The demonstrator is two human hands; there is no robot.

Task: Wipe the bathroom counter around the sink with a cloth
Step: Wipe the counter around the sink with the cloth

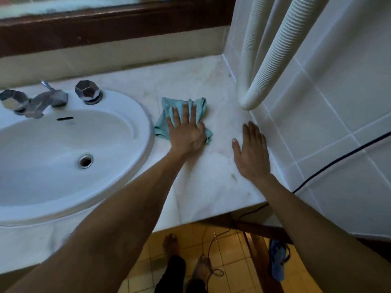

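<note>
The sink [63, 149] basin holds nothing but its drain [85, 161]. The left hand [186, 134] presses flat, fingers extended, on the teal cloth [186, 106], just right of the sink rim on the marble counter [203, 178]. The right hand [251, 153] rests open-palmed against the tiled wall [317, 123].

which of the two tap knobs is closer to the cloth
The right knob, on the sink's rim beside the counter. The cloth, pressed flat under the left hand, lies just right of it. The left knob sits beyond the spout.
</note>
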